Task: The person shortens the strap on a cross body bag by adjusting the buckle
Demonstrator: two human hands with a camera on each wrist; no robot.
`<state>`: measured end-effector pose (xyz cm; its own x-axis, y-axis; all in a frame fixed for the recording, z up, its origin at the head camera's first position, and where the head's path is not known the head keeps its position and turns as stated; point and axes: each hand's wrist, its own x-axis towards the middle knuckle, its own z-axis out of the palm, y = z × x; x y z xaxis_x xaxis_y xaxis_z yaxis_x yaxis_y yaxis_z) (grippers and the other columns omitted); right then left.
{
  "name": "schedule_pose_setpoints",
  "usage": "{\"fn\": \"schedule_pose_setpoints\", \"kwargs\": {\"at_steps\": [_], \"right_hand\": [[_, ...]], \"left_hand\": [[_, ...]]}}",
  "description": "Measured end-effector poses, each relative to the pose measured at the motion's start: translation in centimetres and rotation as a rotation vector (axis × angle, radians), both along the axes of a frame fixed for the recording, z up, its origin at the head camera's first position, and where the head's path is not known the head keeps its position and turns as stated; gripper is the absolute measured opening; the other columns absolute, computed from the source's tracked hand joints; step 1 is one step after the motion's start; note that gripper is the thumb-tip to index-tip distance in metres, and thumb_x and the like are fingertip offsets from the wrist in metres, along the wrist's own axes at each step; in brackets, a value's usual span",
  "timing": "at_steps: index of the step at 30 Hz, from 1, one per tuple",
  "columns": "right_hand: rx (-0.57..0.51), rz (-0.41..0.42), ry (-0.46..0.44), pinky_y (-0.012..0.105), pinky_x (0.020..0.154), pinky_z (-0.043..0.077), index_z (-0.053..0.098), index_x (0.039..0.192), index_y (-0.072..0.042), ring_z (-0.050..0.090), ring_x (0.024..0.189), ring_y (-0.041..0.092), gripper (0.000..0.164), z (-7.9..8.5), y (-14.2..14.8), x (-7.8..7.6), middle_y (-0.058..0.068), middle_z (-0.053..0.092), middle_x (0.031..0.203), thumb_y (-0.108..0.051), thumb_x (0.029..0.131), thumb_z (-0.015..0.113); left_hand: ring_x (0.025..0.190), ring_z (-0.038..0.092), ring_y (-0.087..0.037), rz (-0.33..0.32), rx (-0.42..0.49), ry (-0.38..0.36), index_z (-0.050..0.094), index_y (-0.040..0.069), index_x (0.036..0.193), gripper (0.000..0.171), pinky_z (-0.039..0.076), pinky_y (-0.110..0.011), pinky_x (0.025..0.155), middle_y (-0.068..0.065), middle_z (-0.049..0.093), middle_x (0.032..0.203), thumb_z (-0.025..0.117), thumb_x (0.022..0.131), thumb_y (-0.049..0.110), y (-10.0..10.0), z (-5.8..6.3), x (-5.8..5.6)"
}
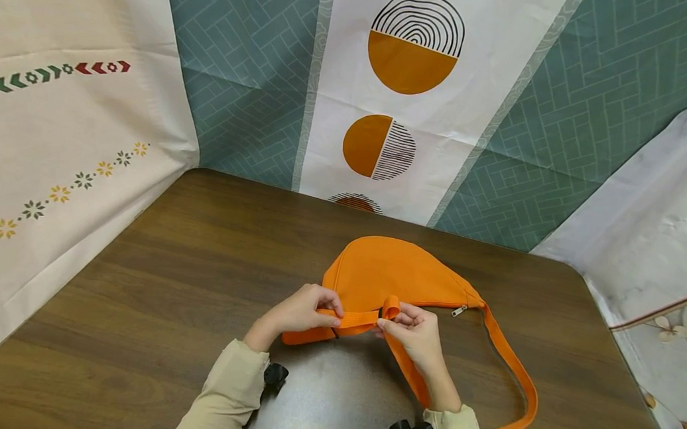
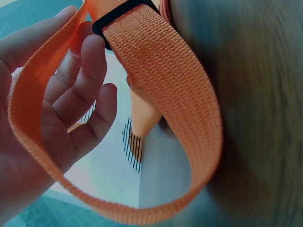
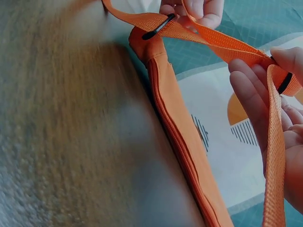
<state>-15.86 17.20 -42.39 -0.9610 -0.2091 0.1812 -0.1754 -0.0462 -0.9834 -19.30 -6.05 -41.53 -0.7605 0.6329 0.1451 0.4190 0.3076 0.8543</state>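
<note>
An orange sling bag (image 1: 393,271) lies on the table, its rounded side towards the back. My left hand (image 1: 307,308) pinches a stretch of its orange webbing strap (image 1: 509,359) by the bag's left end. In the left wrist view the strap hangs in a wide loop below a black buckle (image 2: 125,16). My right hand (image 1: 421,336) pinches the strap beside a black slider (image 3: 285,82), where the webbing folds into a small upright loop. The bag's zipper (image 3: 175,137) runs along its near edge, with a metal pull (image 1: 459,311) at the right end.
The brown wooden table (image 1: 164,295) spreads to both sides of the bag. A patterned teal and white cloth (image 1: 256,89) hangs behind it, with light cloths at left and right. The strap's long loop curves over the table on the right.
</note>
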Motion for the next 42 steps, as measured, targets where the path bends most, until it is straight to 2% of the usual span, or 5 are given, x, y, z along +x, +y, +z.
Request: {"fn": "schedule_pose_setpoints", "kwargs": {"at_steps": [6, 13, 24, 30, 42], "right_hand": [[-0.018, 0.0, -0.002, 0.045, 0.062, 0.048, 0.046, 0.106, 0.027, 0.064, 0.063, 0.025, 0.039, 0.1, -0.2, -0.1, 0.004, 0.066, 0.073, 0.009, 0.076, 0.064], [-0.006, 0.031, -0.004, 0.049, 0.064, 0.046, 0.047, 0.105, 0.025, 0.062, 0.064, 0.037, 0.038, 0.1, -0.6, -0.2, 0.003, 0.065, 0.072, 0.009, 0.076, 0.064], [0.008, 0.114, 0.004, 0.038, 0.062, 0.05, 0.046, 0.107, 0.025, 0.064, 0.065, 0.026, 0.039, 0.0, -0.8, 0.0, 0.002, 0.065, 0.076, 0.008, 0.076, 0.063], [0.012, 0.113, 0.015, 0.037, 0.062, 0.051, 0.044, 0.108, 0.026, 0.064, 0.065, 0.025, 0.04, -0.2, -0.6, 0.0, 0.003, 0.065, 0.076, 0.01, 0.076, 0.063], [0.052, 0.075, 0.049, 0.035, 0.06, 0.051, 0.051, 0.095, 0.022, 0.064, 0.063, 0.022, 0.028, -0.1, 0.3, 0.0, 0.013, 0.065, 0.075, 0.009, 0.075, 0.065]], "left_hand": [[0.067, 0.053, -0.007, -0.012, 0.0, -0.008, 0.062, 0.004, 0.082, 0.007, 0.045, -0.024, 0.069, 0.003, 0.061, 0.074, 0.068, 0.078, 0.005, 1.0, 0.7, 0.2], [0.069, 0.052, -0.008, -0.037, 0.006, 0.017, 0.063, 0.005, 0.082, 0.005, 0.044, -0.024, 0.068, 0.003, 0.062, 0.076, 0.067, 0.079, 0.006, 1.9, 1.0, 0.2], [0.062, 0.049, -0.008, -0.027, -0.015, 0.05, 0.063, 0.004, 0.078, 0.004, 0.044, -0.023, 0.059, 0.004, 0.058, 0.07, 0.067, 0.079, 0.004, 2.6, 1.7, 0.4], [0.06, 0.052, -0.008, -0.011, 0.021, -0.011, 0.064, -0.001, 0.078, 0.005, 0.045, -0.022, 0.056, 0.001, 0.061, 0.071, 0.066, 0.08, 0.004, 2.5, 1.7, 0.4], [0.055, 0.054, -0.008, 0.022, 0.085, -0.03, 0.067, -0.001, 0.079, 0.005, 0.046, -0.023, 0.051, -0.003, 0.064, 0.072, 0.066, 0.079, 0.003, 0.1, 1.5, -0.1]]}}
